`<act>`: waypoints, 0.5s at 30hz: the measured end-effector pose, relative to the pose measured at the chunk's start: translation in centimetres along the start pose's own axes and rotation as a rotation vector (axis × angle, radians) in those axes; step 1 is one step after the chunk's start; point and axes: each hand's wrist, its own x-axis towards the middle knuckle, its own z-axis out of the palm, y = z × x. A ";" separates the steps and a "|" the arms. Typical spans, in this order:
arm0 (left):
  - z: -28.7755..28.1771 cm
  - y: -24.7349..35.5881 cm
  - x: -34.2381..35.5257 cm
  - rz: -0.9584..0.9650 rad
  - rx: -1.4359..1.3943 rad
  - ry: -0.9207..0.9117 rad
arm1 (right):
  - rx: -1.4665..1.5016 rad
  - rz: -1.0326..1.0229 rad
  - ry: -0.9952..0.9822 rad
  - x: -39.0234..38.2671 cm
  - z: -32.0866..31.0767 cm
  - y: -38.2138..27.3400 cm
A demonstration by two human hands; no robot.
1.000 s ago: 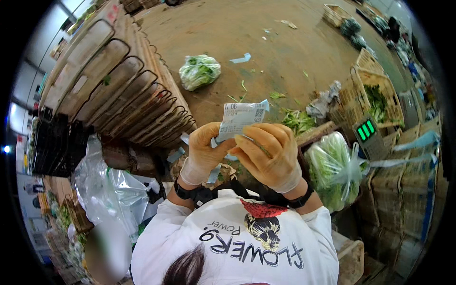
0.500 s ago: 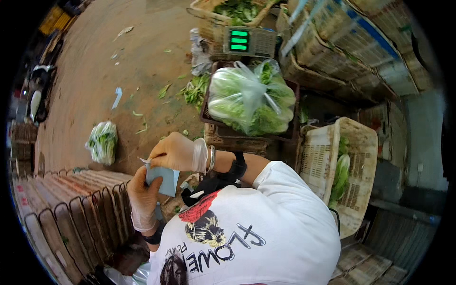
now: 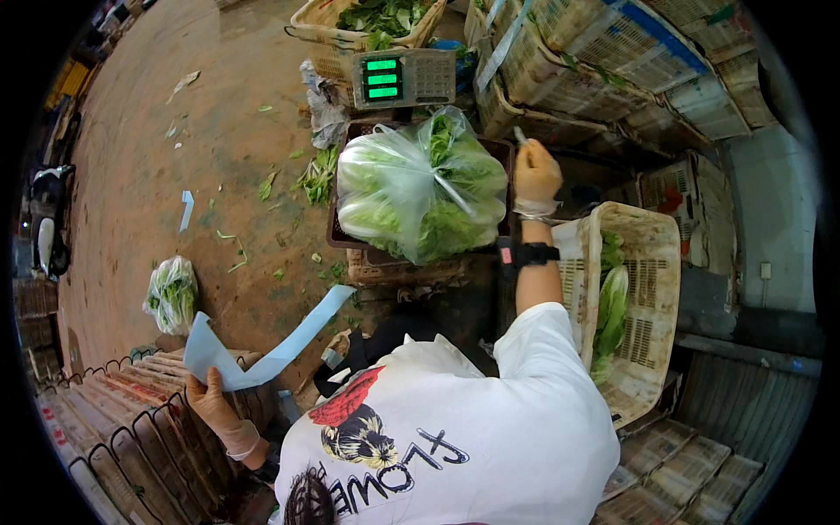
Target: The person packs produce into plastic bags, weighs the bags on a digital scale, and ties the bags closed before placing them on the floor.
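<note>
My left hand [image 3: 220, 416], in a thin translucent glove, pinches a creased light blue paper strip [image 3: 293, 343] at the lower left. The strip bends near my thumb, and its long end stretches to the right. At the upper right my gloved right hand [image 3: 536, 178] holds a small whitish slip [image 3: 521, 136] at its fingertips; the slip's kind is too small to tell. Just left of that hand, a clear plastic bag of leafy cabbages [image 3: 407, 188], knotted on top, rests on a dark red crate [image 3: 336, 226].
Behind the bag stands a scale display [image 3: 382, 79] lit green. A yellowish basket of greens [image 3: 319, 48] is beyond it. Stacked crates [image 3: 604, 74] rise at the right, above a tilted basket [image 3: 652, 302] with a cabbage. Another bagged cabbage [image 3: 172, 296] lies on the floor.
My hands have parted: the right moved up and right past the bag with a small slip, the left moved down and left. The folded blue paper now hangs out as a long strip.
</note>
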 end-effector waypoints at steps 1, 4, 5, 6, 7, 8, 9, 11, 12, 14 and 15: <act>0.2 -0.2 0.2 0.006 -0.013 0.020 | -0.016 -0.019 -0.099 -1.4 1.6 0.5; 2.2 2.3 0.0 0.054 0.032 0.028 | 0.022 -0.136 -0.404 -8.8 6.6 -1.1; 2.5 3.0 -0.1 0.080 0.060 0.048 | 0.119 -0.107 -0.209 -10.0 7.4 -2.5; 2.4 2.9 -0.4 0.087 0.053 0.103 | 0.178 -0.034 -0.312 -10.2 6.6 -3.0; 1.8 2.7 -0.5 0.091 0.042 0.127 | 0.234 0.038 -0.416 -9.9 5.9 -3.1; 0.9 2.0 -0.4 0.087 0.023 0.147 | 0.233 0.110 -0.638 -8.0 5.3 -2.9; -0.1 1.6 -0.5 0.083 0.013 0.172 | 0.237 0.184 -0.867 -6.2 4.6 -2.9; 0.1 1.9 -0.7 0.045 -0.023 0.207 | 0.129 0.098 -0.875 -6.5 6.0 -1.3; 2.1 3.1 -0.3 0.020 -0.075 0.214 | 0.032 -0.057 -0.645 -8.8 8.5 0.3; 2.0 3.7 -1.3 -0.041 -0.091 0.292 | 0.035 -0.170 -0.626 -9.2 9.9 0.3; 0.3 3.5 -1.2 -0.064 -0.074 0.340 | 0.098 -0.143 -0.827 -7.8 9.0 -0.2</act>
